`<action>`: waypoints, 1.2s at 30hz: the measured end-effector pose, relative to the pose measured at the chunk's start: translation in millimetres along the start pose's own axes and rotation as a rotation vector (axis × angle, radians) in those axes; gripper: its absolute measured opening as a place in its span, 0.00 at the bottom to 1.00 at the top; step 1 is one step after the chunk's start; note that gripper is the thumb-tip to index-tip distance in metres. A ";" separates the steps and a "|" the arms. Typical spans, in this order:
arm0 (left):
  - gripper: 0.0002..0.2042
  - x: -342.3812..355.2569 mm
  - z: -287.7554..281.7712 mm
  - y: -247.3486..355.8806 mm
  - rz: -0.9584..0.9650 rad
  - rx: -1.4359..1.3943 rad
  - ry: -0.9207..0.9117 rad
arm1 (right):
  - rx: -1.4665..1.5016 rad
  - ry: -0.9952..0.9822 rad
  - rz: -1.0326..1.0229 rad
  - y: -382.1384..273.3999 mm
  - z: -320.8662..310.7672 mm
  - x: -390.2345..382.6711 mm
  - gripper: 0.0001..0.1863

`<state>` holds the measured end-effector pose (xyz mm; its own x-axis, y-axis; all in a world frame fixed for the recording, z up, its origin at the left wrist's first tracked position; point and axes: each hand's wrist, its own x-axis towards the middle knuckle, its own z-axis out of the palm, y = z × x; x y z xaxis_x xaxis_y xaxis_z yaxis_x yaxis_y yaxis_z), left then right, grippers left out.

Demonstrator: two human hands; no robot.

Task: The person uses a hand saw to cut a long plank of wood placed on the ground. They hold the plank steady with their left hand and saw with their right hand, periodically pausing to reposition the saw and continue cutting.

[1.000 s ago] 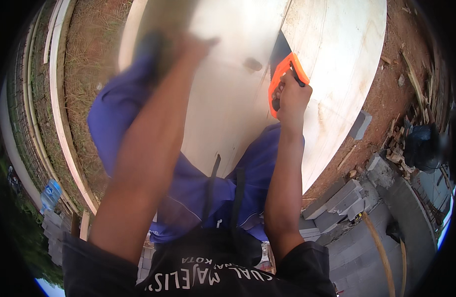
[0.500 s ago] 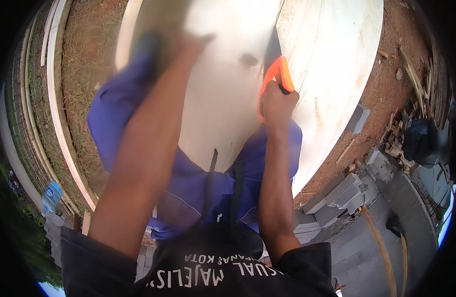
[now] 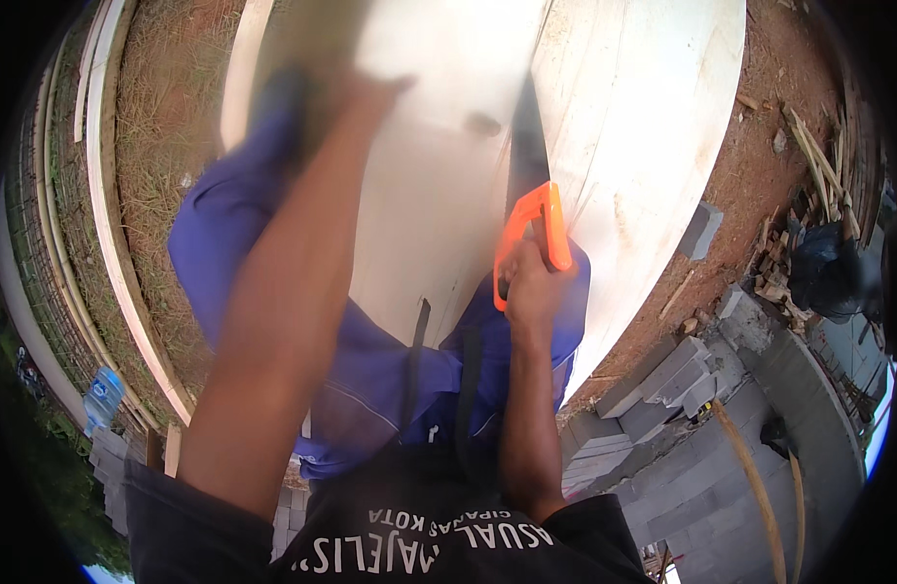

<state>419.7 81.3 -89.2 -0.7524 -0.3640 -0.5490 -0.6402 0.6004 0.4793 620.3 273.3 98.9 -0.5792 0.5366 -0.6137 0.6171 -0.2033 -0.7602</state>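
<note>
My right hand is wrapped round the orange handle of a handsaw, close to my right knee. The saw's dark blade points away from me, along a line in a pale wooden board. Its far end meets that line, and the teeth are too small to make out. At the board's left side, my left hand rests with its thumb stretched out over the surface. Blur covers its other fingers. My legs in blue trousers straddle the board.
Long timber strips lie on the grass at left, near a blue plastic bottle. On the right are grey blocks, a black plastic bag and scrap wood. A wooden pole leans over grey paving.
My right hand has drawn the saw back toward my body, so its handle is lower and more blade shows. My left hand has stayed about where it was.
</note>
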 end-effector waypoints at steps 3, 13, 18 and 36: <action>0.50 -6.4 2.5 1.4 0.024 0.067 0.056 | 0.125 0.008 -0.032 -4.5 -32.2 -74.0 0.19; 0.50 -1.9 1.9 -4.1 0.024 -0.034 -0.078 | -0.015 0.009 0.040 -0.1 0.7 9.6 0.12; 0.49 -9.4 6.4 -1.3 0.033 0.057 0.056 | 0.085 -0.087 0.058 7.8 -44.2 -50.7 0.04; 0.53 -12.1 -1.3 0.8 0.092 0.102 -0.014 | -0.038 -0.050 0.091 -47.7 -52.7 -82.9 0.06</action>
<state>428.2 85.3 -81.3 -0.8048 -0.2945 -0.5153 -0.5487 0.7002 0.4569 667.0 281.7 197.3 -0.5456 0.4753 -0.6903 0.6873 -0.2176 -0.6930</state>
